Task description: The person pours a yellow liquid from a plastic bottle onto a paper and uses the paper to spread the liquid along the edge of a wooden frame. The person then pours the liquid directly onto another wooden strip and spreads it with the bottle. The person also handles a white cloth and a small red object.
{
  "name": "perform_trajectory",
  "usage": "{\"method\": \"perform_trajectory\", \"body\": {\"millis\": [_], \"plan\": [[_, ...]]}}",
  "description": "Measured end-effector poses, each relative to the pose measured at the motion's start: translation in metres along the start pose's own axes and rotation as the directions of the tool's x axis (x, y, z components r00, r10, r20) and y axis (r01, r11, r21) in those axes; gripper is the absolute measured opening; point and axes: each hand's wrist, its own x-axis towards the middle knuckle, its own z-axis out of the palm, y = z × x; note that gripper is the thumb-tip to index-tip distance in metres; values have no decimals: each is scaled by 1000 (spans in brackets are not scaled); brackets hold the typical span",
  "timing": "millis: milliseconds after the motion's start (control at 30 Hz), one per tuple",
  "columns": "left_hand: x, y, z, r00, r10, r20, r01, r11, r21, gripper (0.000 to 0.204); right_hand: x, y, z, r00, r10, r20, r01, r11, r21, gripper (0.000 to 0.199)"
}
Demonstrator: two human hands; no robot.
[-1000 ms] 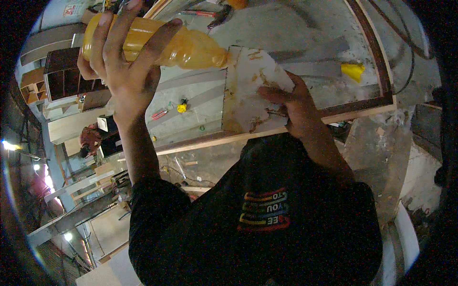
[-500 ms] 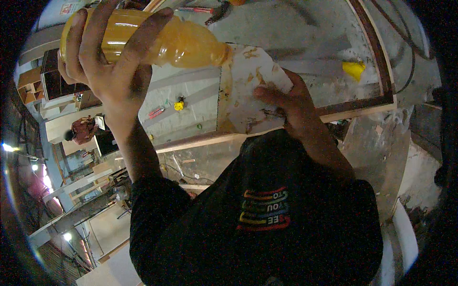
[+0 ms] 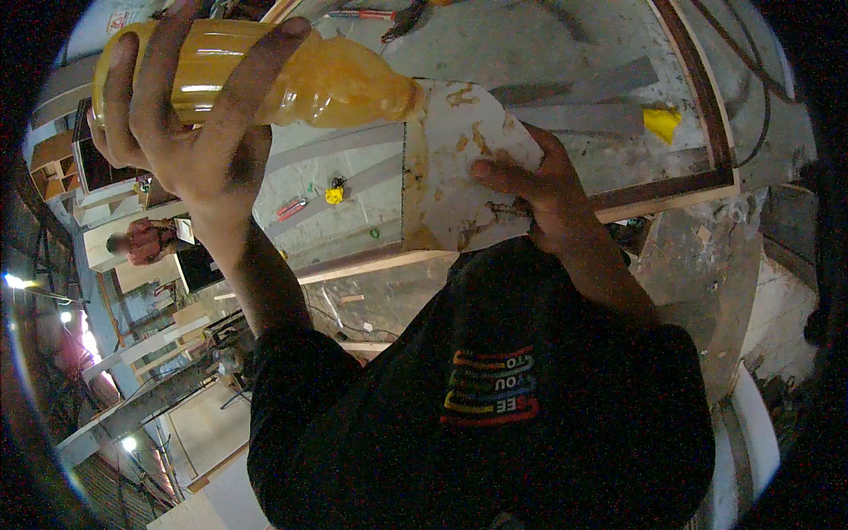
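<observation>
My left hand [image 3: 190, 132] grips a yellow plastic bottle [image 3: 309, 79] of amber glue, tipped sideways with its neck pointing right. The neck meets the top edge of a white, glue-stained flat piece [image 3: 450, 177]. My right hand [image 3: 539, 190] holds that piece by its right side, thumb on its face. Both are raised above a pale workbench [image 3: 565, 53] edged with a wooden strip. My black shirt with coloured print fills the lower middle.
On the bench lie a yellow scrap [image 3: 662, 119], a small yellow object [image 3: 334, 193], a red tool [image 3: 291, 209] and grey strips [image 3: 583, 102]. Another person [image 3: 146, 240] works at the far left among shelves. Timber and lights sit at lower left.
My left hand has lifted the bottle higher and drawn it closer to the camera. The right hand keeps the white piece in the same place.
</observation>
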Motion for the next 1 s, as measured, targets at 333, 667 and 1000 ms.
{"method": "perform_trajectory", "body": {"millis": [333,667,1000], "plan": [[-10,-15,-2,999,-17,-40,15,999,-40,38,2,6,10,1000,-13,2,13,1000,-27,68],[-6,-28,-2,999,43,-14,-44,994,-98,36,-1,2,13,1000,-23,12,24,994,-105,69],[-5,-16,-1,991,6,-130,-14,998,-60,42,-4,0,18,995,-102,2,101,980,-169,70]]}}
